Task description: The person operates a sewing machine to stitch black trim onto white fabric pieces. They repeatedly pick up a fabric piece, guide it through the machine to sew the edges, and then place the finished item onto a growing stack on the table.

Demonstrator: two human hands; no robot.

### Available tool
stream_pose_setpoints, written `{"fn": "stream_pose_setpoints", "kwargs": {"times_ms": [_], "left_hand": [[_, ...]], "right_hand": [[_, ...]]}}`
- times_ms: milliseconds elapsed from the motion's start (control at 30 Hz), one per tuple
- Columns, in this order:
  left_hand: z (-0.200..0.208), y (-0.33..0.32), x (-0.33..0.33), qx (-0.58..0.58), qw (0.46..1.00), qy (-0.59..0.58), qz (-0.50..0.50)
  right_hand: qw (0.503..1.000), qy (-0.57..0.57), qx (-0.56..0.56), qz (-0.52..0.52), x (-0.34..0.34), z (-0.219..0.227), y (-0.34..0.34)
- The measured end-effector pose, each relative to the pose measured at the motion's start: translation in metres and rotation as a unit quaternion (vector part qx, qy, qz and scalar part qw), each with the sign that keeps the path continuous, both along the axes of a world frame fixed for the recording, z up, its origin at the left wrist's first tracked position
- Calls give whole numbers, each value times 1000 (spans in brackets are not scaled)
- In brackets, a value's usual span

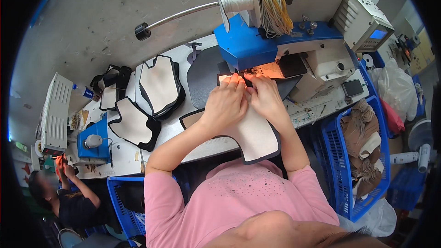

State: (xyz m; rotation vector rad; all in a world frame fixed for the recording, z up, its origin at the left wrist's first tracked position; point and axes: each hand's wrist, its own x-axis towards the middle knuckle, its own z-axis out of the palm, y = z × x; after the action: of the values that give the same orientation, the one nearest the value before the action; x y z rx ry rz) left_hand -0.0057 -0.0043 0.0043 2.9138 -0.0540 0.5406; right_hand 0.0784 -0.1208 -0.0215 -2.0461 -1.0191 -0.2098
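A cream fabric piece with black edging [257, 140] lies under both my hands, its far edge at the lit needle area of a blue and white sewing machine [250, 48]. My left hand [227, 101] bears down on the piece, fingers bunched together over its far edge, close to the machine head. Right beside it, my right hand [266, 96] grips the same edge, its thumb and fingers drawn together. The needle and the exact stitching spot are hidden by my fingers and the machine head. The near end of the piece reaches the table's front edge by my body.
Stacked black-edged cream pieces [161, 85] and another pile [133, 124] lie on the table to the left. A thread spool [236, 2] sits above the machine. At right stands a blue basket [328, 140] of brown pieces. A co-worker [69, 202] works at far left.
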Motion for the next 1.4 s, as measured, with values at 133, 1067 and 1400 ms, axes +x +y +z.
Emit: {"fn": "stream_pose_setpoints", "kwargs": {"times_ms": [133,1067,1400], "left_hand": [[-3,1,9,3,998,-69,-9],[13,5,20,95,991,62,-74],[11,2,7,144,988,3,-52]], "right_hand": [[1000,5,4,8,10,0,4],[986,161,3,51,14,17,-19],[985,157,34,65,15,13,-20]]}}
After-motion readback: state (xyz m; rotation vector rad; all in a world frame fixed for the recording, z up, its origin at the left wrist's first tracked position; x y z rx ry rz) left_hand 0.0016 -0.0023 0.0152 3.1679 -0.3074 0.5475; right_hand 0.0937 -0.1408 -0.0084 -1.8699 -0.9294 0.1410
